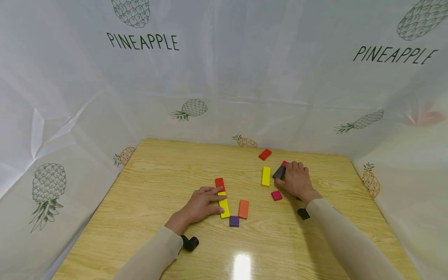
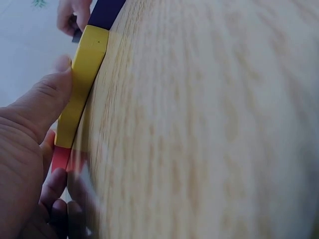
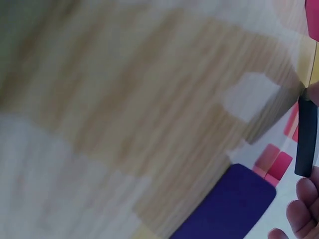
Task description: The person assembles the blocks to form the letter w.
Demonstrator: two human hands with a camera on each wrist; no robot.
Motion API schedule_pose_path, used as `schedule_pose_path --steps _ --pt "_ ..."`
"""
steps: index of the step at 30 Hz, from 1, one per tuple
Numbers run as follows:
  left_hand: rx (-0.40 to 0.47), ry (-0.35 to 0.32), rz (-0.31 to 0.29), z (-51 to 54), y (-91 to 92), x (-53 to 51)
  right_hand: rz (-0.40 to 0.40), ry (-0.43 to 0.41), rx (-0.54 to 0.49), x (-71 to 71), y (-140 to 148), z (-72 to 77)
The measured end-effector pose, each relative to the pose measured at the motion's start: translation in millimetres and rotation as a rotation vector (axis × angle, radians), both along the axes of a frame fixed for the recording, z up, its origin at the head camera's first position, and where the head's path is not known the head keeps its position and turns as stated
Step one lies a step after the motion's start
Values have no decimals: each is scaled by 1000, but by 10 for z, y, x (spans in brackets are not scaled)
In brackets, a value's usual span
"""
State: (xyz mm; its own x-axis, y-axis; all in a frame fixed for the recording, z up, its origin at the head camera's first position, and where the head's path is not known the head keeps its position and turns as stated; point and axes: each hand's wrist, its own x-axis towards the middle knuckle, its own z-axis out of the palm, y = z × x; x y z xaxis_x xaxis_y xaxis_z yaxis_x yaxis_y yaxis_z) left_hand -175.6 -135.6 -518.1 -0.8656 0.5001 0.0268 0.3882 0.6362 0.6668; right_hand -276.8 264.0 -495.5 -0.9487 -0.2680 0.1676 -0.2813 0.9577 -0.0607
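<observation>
My left hand (image 1: 201, 204) rests with extended fingers on a yellow block (image 1: 224, 210) and a red block (image 1: 219, 182), which lie end to end. In the left wrist view the thumb touches the yellow block's side, and fingertips are at the red one. To the right, my right hand (image 1: 297, 181) pinches a black block (image 3: 306, 137) between thumb and fingers. Just beyond that hand is a small pink block (image 1: 285, 163), partly covered. A long purple block (image 3: 224, 206) lies near the right hand in its wrist view; the hand hides it from the head view.
Between the hands lie an orange block (image 1: 243, 209), a small purple block (image 1: 234, 221), a second yellow block (image 1: 266, 176) and a pink block (image 1: 276, 195). Another red block (image 1: 265, 154) is near the table's far edge. A pineapple-printed sheet (image 1: 224, 77) hangs around the wooden table (image 1: 157, 167).
</observation>
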Motion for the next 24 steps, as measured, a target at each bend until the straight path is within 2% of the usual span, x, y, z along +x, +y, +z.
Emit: schedule_pose_path --steps 14,20,24 --pt "-2 -2 0 31 -5 15 83 70 -1 53 36 84" --pt "-7 4 2 25 -4 15 174 104 -81 126 -117 153" --pt "-7 13 -4 30 0 10 239 125 -88 187 -268 178"
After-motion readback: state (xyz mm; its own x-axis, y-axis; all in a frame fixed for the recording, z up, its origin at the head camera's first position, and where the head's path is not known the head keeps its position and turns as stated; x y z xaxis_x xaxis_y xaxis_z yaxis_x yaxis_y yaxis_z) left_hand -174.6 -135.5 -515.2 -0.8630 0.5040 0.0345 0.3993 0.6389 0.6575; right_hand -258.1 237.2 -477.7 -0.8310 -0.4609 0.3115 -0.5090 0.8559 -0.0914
